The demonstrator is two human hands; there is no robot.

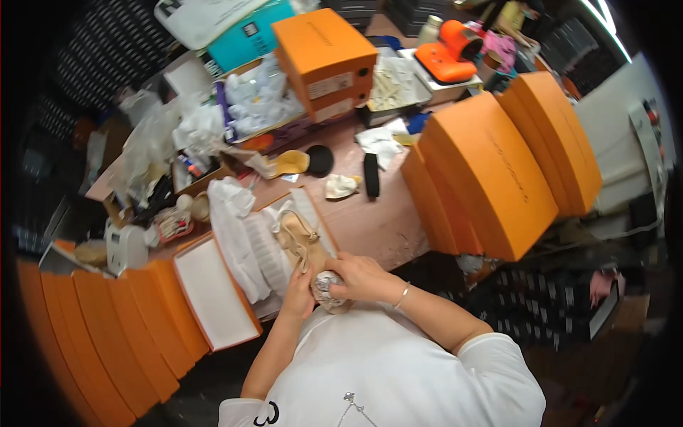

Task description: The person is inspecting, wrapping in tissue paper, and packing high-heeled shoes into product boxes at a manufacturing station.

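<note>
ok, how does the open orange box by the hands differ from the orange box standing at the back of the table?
The open box lies flat, lid off, with white tissue and a tan strappy sandal inside; the back box is shut and stands raised on other clutter. The open box sits at the near edge by the left hand and right hand; the back box is far from both. Both are orange cardboard.

At my twelve o'clock two stacked orange boxes (pixel 326 60) stand on the worktop (pixel 370 213), each with a white label (pixel 331 85) on its end. At eleven a teal box (pixel 249 35) lies under a white bag (pixel 206 18). At two, orange lids (pixel 498 171) lean in a row. At eight, more orange lids (pixel 107 334) fan out beside an open white-lined box (pixel 213 292).
</note>
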